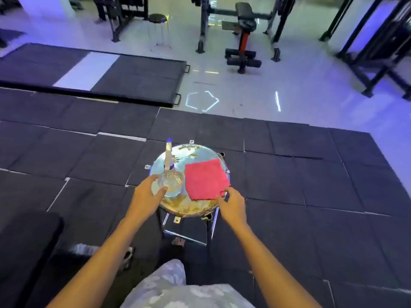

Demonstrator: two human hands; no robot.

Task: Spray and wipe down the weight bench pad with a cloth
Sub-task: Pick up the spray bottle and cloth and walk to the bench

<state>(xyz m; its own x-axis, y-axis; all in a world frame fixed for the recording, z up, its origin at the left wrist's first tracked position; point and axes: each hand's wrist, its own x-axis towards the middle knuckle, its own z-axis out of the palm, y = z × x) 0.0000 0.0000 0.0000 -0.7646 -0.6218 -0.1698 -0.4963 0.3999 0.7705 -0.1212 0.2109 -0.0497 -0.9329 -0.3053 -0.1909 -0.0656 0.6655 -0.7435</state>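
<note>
A clear spray bottle (170, 178) with a white and blue nozzle stands on the left half of a round metal stool (189, 207). My left hand (146, 196) curls round the bottle's near side, thumb and fingers on its body. A folded pink cloth (205, 177) lies flat on the stool's right half. My right hand (231, 206) reaches the cloth's near right corner, fingertips touching its edge. A black padded bench edge (26, 236) shows at the lower left.
Dark rubber floor tiles (311, 174) surround the stool. A black mat (111, 72) lies at the back left. Another bench with a red post (243, 34), a black stool (158, 21) and rack frames (378, 52) stand on the pale floor beyond.
</note>
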